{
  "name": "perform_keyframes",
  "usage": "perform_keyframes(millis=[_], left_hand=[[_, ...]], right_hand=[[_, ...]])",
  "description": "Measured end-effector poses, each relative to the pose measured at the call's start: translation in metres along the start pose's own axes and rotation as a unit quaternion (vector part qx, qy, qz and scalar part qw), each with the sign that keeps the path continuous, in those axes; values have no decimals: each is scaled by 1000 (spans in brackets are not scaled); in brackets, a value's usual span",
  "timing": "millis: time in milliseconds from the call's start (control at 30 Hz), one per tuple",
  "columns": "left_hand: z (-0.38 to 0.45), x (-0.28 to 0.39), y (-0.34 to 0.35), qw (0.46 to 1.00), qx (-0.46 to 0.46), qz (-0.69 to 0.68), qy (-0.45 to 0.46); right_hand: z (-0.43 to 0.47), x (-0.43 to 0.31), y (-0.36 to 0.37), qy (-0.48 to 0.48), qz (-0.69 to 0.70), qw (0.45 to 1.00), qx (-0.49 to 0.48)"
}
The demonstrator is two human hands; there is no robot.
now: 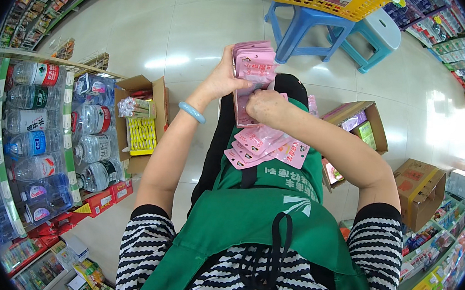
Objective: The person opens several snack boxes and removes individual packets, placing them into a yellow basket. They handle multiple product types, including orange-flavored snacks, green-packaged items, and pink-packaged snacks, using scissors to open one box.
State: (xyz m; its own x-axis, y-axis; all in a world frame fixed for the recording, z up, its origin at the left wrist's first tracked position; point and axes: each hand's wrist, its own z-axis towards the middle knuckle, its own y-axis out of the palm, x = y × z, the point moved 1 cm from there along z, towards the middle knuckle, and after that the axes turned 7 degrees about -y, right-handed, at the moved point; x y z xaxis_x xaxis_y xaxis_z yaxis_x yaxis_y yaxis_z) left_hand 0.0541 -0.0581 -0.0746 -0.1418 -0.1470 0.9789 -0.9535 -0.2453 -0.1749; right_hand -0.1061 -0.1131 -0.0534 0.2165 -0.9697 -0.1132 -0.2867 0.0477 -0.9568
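Pink flat packets (258, 65) stand packed in a narrow pink display box (236, 110) above my lap. My left hand (227, 76) grips the box and packets from the left side, its thumb lying across the front. My right hand (265, 106) reaches into the near part of the box with its fingers curled down; the fingertips are hidden, so what they hold cannot be told. Several loose pink packets (258, 141) lie fanned out on the green apron (271, 179) over my thighs, just below the box. Another pink packet (313, 105) shows beyond my right forearm.
An open carton with yellow packets (142, 133) stands at left beside shelves of bottled water (39, 122). At right are an open carton (380, 133) and another cardboard box (417, 190). Ahead, a yellow basket (332, 0) rests on a blue stool (308, 30), next to a teal stool (373, 36).
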Motion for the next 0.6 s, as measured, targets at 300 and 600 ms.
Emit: perform_keyframes(millis=[300, 600], left_hand=[[-7, 6, 2, 997, -1, 71, -15], [-3, 5, -5, 999, -27, -14, -42]], right_hand=[[9, 0, 23, -45, -80, 995, 32], [1, 3, -4, 73, -48, 990, 112]])
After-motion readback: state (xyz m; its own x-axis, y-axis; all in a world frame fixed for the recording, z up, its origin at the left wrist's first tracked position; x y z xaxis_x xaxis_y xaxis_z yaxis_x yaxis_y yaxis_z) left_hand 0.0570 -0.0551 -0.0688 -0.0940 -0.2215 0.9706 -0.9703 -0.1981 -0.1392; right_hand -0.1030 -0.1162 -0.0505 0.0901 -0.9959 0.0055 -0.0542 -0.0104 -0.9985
